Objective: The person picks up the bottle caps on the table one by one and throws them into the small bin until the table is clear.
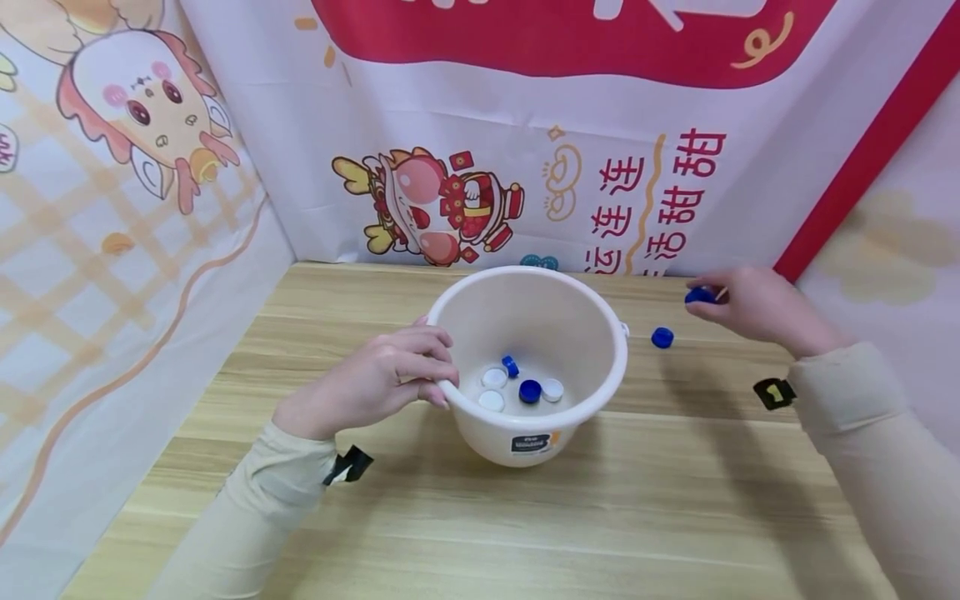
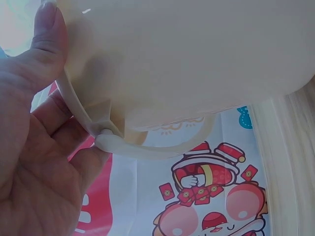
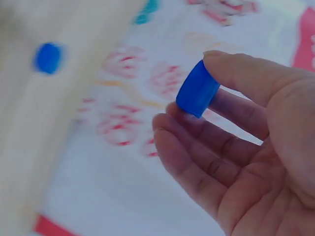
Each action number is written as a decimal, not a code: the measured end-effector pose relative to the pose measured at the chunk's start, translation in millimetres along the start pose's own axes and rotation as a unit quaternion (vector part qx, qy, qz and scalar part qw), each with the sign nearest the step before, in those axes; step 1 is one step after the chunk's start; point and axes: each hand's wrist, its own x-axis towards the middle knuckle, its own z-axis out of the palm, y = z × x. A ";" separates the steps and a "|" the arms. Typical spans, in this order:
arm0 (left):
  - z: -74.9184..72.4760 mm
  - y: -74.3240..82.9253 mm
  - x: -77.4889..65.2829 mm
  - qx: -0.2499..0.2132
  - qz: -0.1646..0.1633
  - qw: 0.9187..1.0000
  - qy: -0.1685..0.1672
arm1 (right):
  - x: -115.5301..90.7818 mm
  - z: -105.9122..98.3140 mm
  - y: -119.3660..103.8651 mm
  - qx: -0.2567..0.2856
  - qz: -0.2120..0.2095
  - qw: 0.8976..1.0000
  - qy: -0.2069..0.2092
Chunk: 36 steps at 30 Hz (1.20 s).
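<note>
A white plastic bucket point(image 1: 536, 433) stands upright on the wooden table, with several blue and white bottle caps on its floor, among them a dark blue cap point(image 1: 529, 391) and a white cap point(image 1: 491, 401). My left hand point(image 1: 386, 371) grips the bucket's rim on its left side; in the left wrist view the thumb and curled fingers lie about the rim near the handle joint point(image 2: 104, 132). Over the table's far right, my right hand point(image 1: 757, 307) pinches a blue bottle cap point(image 3: 198, 89) between thumb and fingers. Another blue cap point(image 1: 662, 337) lies on the table between that hand and the bucket.
The wood-grain table point(image 1: 480, 533) runs back to a printed cloth point(image 1: 300, 150) hanging along its far edge. A patterned cloth point(image 1: 142, 333) hangs at the left side. The bucket's handle point(image 2: 162, 150) hangs down on its far side.
</note>
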 end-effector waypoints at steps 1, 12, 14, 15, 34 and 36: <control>0.2 -0.4 -0.1 -0.001 -0.001 1.000 0.000 | -0.5 -7.1 -10.3 -0.003 0.000 1.000 0.005; 0.5 -0.7 0.1 -0.006 -0.007 1.000 0.001 | -7.6 -55.4 -98.9 -0.027 -0.100 0.994 0.037; 0.5 -0.4 0.0 -0.006 -0.008 1.000 0.000 | -8.4 -61.2 -112.2 -0.026 -0.106 0.994 0.031; 0.3 -0.2 -0.1 -0.005 -0.010 1.000 0.000 | -8.6 -63.9 -118.5 -0.026 -0.109 0.993 0.028; 0.8 -1.4 -0.8 -0.002 -0.011 1.000 0.001 | 3.9 -74.0 -193.6 -0.018 -0.179 0.983 -0.024; 0.9 -1.5 -1.1 -0.002 -0.011 1.000 0.002 | 6.1 -73.4 -197.5 -0.021 -0.184 0.982 -0.029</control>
